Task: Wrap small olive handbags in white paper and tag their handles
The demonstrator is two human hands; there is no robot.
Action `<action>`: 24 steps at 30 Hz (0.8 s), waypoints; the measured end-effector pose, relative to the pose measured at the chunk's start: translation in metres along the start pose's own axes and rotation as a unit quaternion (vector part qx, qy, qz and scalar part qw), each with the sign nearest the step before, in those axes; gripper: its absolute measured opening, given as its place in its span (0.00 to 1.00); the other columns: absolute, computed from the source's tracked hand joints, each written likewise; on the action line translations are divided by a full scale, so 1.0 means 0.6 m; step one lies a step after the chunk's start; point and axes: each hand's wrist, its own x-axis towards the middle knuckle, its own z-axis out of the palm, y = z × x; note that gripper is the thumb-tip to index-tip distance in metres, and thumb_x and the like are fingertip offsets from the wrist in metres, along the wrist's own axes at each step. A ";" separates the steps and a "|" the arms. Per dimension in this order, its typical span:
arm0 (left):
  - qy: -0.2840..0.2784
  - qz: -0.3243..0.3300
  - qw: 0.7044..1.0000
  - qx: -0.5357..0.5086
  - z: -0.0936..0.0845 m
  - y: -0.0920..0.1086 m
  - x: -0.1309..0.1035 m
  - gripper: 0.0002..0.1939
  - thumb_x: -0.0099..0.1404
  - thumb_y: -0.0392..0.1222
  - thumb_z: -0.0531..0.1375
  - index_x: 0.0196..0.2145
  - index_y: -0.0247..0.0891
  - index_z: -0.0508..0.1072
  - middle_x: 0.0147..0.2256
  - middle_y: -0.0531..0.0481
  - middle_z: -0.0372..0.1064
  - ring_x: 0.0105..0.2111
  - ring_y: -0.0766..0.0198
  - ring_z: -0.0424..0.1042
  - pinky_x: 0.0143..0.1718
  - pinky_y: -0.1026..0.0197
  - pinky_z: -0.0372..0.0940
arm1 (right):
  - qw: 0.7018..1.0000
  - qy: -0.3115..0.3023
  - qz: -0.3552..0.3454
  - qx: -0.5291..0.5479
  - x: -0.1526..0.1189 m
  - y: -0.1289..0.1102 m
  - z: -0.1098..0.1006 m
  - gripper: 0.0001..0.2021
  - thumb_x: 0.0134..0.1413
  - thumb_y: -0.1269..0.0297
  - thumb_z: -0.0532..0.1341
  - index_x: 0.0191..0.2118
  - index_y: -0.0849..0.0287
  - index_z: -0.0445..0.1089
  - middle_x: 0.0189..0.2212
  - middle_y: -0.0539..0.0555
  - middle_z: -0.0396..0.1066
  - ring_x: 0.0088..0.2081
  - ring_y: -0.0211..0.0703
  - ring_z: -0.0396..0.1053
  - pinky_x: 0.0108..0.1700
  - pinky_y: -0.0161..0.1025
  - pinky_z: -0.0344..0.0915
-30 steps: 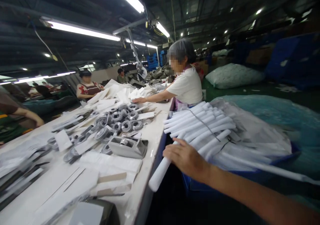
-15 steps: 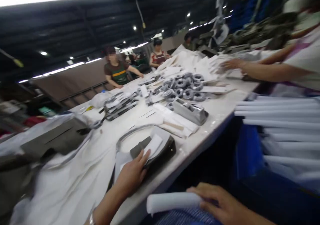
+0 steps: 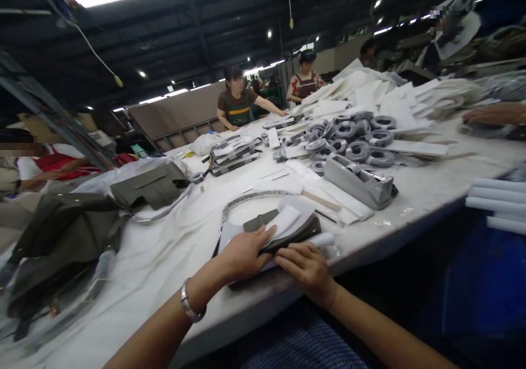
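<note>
Up from below the edge of the table (image 3: 415, 194) since the earlier frame, the white roll (image 3: 322, 240) now lies just on the near side of the dark bag (image 3: 310, 228), its long axis seemingly running left to right along it. The right hand (image 3: 306, 271) is nearer, fingers closed over the roll, whose right end shows beyond them; the left hand (image 3: 243, 255) rests over the bag and white padding (image 3: 284, 220), thumb just beside the right's fingertips, its grip impossible to tell.

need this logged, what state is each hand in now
Left hand: open, thumb spread, laid on the olive bag.
Right hand: curled over white foam tube; firm grip can't be told.
</note>
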 end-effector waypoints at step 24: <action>0.133 -0.048 0.987 0.073 0.119 0.034 -0.008 0.38 0.62 0.24 0.51 0.68 0.42 0.52 0.69 0.38 0.47 0.65 0.44 0.55 0.61 0.42 0.59 | 0.980 -0.188 -0.057 -0.030 0.000 0.132 -0.054 0.23 0.65 0.77 0.49 0.62 0.57 0.64 0.57 0.53 0.71 0.59 0.48 0.66 0.65 0.56 0.58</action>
